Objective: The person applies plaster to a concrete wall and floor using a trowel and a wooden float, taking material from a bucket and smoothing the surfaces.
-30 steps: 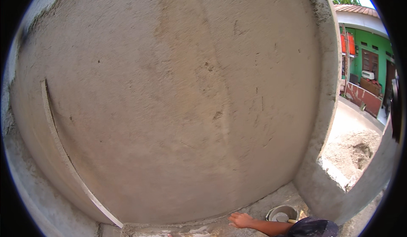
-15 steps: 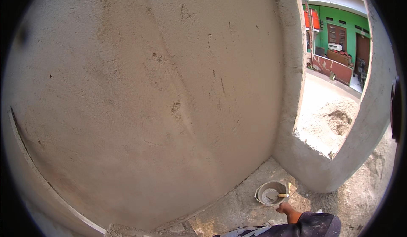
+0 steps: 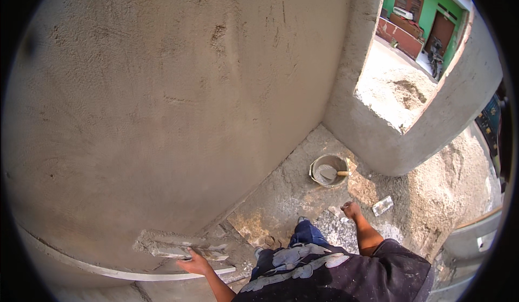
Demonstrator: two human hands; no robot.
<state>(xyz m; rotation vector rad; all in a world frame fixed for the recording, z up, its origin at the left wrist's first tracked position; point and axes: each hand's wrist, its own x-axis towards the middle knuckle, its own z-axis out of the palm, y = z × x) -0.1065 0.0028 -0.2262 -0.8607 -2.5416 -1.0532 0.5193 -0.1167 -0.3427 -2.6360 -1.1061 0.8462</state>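
Note:
At the lower left, my left hand (image 3: 195, 262) is closed around a long, flat plastering float (image 3: 186, 247), tilted beside the wall. Wet grey mortar (image 3: 146, 241) coats its far left end. My right hand (image 3: 350, 210) hangs in front of me with its fingers curled in, and nothing shows in it. Just beyond that hand stands a bucket (image 3: 313, 173) with grey mortar inside. A trowel (image 3: 343, 173) rests in the bucket, its wooden handle lying across the right rim.
A plastered wall (image 3: 162, 113) fills the left and middle. At right, a low wall (image 3: 373, 145) bears a window opening, with a sand heap (image 3: 403, 91) outside. Rubble (image 3: 332, 226) and a pale block (image 3: 383, 206) lie by my feet. A pale strip (image 3: 157, 276) runs along the lower left.
My view has tipped down, so the bucket and opening sit higher. My left hand and most of the float have come into view. My right hand shows farther from the bucket.

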